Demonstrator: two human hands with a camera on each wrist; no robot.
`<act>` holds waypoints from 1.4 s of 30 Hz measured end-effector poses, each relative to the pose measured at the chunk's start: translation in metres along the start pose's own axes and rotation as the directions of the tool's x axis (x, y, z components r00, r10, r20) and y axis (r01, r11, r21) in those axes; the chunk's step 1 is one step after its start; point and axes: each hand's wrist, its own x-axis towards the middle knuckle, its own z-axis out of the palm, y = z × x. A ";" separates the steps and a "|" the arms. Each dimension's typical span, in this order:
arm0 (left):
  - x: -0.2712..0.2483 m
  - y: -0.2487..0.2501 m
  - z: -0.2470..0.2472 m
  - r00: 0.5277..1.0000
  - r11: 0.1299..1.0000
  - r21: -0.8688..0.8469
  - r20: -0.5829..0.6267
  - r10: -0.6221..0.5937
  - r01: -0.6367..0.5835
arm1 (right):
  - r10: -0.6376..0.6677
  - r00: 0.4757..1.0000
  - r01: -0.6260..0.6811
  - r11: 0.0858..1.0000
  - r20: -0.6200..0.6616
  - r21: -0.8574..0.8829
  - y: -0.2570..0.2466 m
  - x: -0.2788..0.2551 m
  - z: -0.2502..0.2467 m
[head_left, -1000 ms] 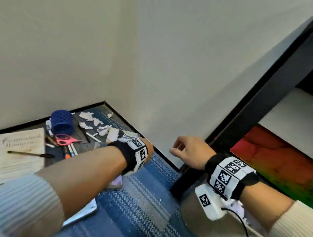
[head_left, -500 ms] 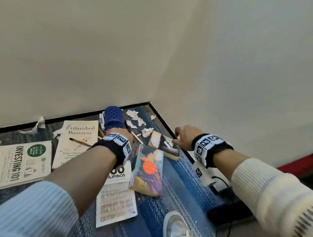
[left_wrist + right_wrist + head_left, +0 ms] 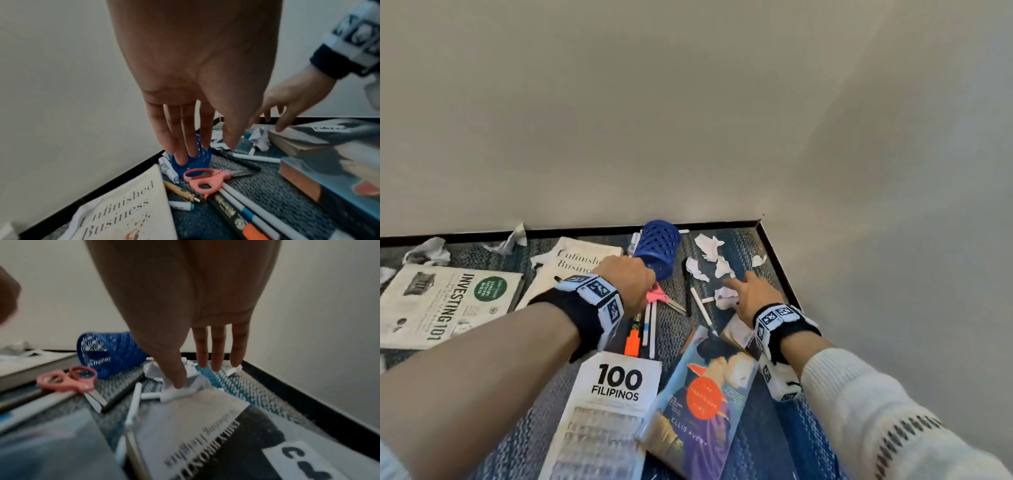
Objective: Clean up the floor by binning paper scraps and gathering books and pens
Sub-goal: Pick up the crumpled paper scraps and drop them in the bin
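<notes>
A blue mesh pen cup (image 3: 659,248) lies on its side by the back wall. My left hand (image 3: 207,151) hangs open just over the cup (image 3: 200,158), fingers straight, holding nothing. Pink scissors (image 3: 659,298), several pens (image 3: 650,322) and an orange highlighter (image 3: 632,342) lie below it. My right hand (image 3: 197,376) is spread open over torn paper scraps (image 3: 710,260). Its thumb tip seems to touch a crumpled scrap (image 3: 195,386). Several books lie around: "Unfinished Business" (image 3: 571,260), "Investing 101" (image 3: 445,301), "100 Filipinos" (image 3: 613,411), a colourful novel (image 3: 702,394) and a dark book (image 3: 226,434).
Two walls meet at a corner on the right, edged by black skirting (image 3: 774,260). More crumpled paper (image 3: 428,250) lies along the back wall at left. The floor is blue striped carpet (image 3: 763,445).
The view has swung from a dark desk leg to the corner. Both hands moved forward: the left towards the blue cup, the right from the dark book's edge to the scraps, fingers now spread.
</notes>
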 end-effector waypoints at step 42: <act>0.220 0.064 0.041 0.945 0.940 -0.334 -0.277 -0.172 0.073 | 0.138 0.978 -0.064 0.911 -0.155 0.407 0.061 0.121 0.024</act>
